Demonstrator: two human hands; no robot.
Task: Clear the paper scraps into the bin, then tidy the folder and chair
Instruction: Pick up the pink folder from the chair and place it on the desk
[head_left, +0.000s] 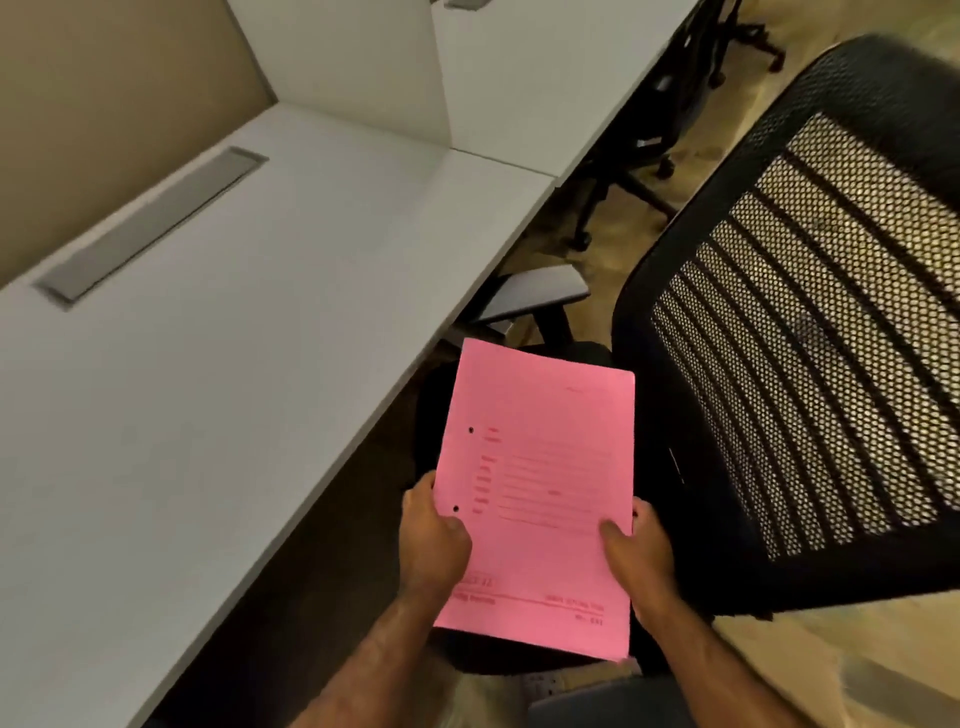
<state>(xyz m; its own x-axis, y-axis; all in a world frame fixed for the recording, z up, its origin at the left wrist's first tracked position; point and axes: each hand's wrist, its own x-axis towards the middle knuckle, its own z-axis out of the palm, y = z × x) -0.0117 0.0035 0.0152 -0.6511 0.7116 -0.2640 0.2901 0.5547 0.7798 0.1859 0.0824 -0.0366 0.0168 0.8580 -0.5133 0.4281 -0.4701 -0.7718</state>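
Both hands grip the pink folder (540, 493) (closed, contents hidden): left hand (434, 535) on its punched edge, right hand (636, 551) opposite, above the mesh-backed office chair (810, 332) beside the white desk (218, 364).

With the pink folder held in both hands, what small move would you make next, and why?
Probably swing the pink folder leftward and lay it flat on the white desk. Both the left hand and right hand grip it over the chair, and no scraps show on the desk.
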